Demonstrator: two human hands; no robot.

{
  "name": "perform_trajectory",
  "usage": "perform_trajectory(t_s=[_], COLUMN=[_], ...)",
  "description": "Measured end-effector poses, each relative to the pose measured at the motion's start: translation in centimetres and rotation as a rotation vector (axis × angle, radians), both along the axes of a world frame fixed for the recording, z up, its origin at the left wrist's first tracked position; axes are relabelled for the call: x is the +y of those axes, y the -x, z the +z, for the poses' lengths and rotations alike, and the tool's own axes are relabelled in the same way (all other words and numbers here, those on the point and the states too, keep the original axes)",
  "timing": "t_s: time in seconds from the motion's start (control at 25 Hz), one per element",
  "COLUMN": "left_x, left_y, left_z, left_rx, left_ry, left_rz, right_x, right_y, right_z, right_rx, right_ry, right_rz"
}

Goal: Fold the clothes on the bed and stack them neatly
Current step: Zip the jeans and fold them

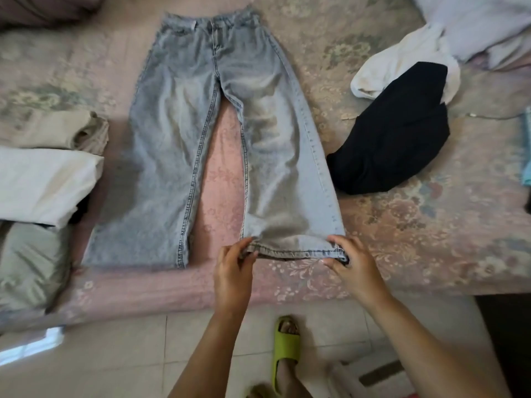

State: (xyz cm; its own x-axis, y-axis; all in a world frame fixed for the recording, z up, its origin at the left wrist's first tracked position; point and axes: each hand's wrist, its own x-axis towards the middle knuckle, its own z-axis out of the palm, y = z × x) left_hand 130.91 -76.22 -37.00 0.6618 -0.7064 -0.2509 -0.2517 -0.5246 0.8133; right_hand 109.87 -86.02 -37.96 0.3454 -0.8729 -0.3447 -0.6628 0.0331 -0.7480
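**Jeans flat, right hem pinched at both corners**

Head view: pale blue acid-wash denim jeans [207, 133] lie spread front-up across the pink floral bedspread [402, 239], legs apart so the seams can be matched. Left hand [234, 271] and right hand [355, 268] each pinch a corner of the right leg's hem, likely to swing it over the other leg. Folded white and beige pieces [48, 182] sit left (finished stack, I'd guess); a crumpled black garment [396, 133] waits right.

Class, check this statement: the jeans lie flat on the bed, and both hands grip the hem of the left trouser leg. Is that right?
Not quite. The head view shows the left hand and right hand pinching the hem of the right trouser leg; the jeans do lie flat on the bed.
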Motion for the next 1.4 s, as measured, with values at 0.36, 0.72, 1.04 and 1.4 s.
perform_trajectory(t_s=[0.36,0.72,1.04,1.4], left_x=[4.3,8.6,4.9,-21.2], left_y=[3.9,6.9,0.7,-13.1], left_z=[2.7,0.1,1.3,-0.2], left_rx=[0.158,0.208,-0.529,0.168], left_ry=[-0.020,-0.165,0.078,0.022], left_rz=[0.089,-0.025,-0.342,0.196], right_x=[-0.4,1.9,-3.8,-26.1], right_y=[5.8,8.9,4.4,-11.4], right_z=[3.7,-0.3,4.7,2.4], right_rx=[0.095,0.071,0.165,-0.173], right_ry=[-0.006,-0.426,-0.245,-0.233], right_rz=[0.230,-0.077,0.211,-0.117])
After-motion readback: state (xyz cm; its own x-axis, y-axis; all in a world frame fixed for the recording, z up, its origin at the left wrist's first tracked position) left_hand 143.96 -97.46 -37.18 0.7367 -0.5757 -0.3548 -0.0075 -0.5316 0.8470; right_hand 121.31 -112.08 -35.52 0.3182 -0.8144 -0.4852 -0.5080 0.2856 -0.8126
